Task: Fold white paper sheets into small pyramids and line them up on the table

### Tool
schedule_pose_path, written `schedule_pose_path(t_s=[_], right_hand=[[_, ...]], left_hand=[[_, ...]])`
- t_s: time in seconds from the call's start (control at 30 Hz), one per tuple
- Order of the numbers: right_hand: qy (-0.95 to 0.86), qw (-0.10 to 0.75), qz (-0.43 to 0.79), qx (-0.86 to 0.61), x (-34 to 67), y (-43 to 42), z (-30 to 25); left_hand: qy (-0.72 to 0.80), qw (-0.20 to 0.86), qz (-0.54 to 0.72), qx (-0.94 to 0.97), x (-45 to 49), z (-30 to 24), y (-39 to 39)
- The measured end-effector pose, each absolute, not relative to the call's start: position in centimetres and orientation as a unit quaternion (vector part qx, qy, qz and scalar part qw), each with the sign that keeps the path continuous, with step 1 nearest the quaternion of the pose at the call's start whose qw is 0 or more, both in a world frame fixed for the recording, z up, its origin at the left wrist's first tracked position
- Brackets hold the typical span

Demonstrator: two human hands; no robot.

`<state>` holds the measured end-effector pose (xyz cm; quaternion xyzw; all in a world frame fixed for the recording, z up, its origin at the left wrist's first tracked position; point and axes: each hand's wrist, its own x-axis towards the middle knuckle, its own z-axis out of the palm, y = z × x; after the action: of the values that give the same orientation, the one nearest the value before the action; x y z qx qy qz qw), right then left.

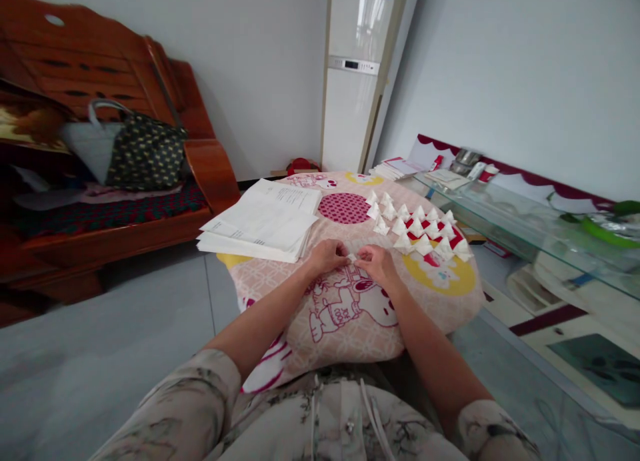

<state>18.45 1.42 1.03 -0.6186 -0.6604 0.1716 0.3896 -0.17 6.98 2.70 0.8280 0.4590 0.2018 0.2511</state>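
Observation:
Between my two hands is a small piece of white folded paper (352, 257), held just above the near middle of the cloth-covered table (280, 284). My left hand (327, 255) pinches its left side with curled fingers. The right side is gripped by my right hand (377, 262), thumb and fingers together. Most of the paper is hidden by the fingertips, so its exact shape cannot be made out. Several small pointed folded paper pieces (424, 245) stand in rows to the right, beyond my right hand. Left of my hands lies a stack of printed paper sheets (273, 214).
A wooden bench (100, 237) with a dark patterned bag (145, 151) stands at the left. On the right is a glass-topped cabinet (525, 224) holding cups and papers. A tall white air conditioner (350, 114) fills the corner behind the table.

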Motion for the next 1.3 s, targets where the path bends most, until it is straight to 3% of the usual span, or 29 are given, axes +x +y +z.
schedule_pose_path(t_s=[0.23,0.57,1.17,1.3], right_hand=[[-0.691,0.423,0.224,-0.541,18.1,1.3,1.4],[-0.498,0.492,0.442,-0.561,18.9,1.4,0.8],[-0.547,0.449,0.396,-0.586,18.8,0.9,1.2],[-0.541,0.461,0.404,-0.576,19.0,0.9,1.1]], left_hand=[[0.376,0.335,0.280,0.818,-0.1,2.4,6.7],[0.303,0.537,0.323,0.718,-0.3,2.1,7.0],[0.315,0.294,0.214,0.877,-0.6,2.2,7.1],[0.302,0.398,0.220,0.838,-0.6,1.7,7.6]])
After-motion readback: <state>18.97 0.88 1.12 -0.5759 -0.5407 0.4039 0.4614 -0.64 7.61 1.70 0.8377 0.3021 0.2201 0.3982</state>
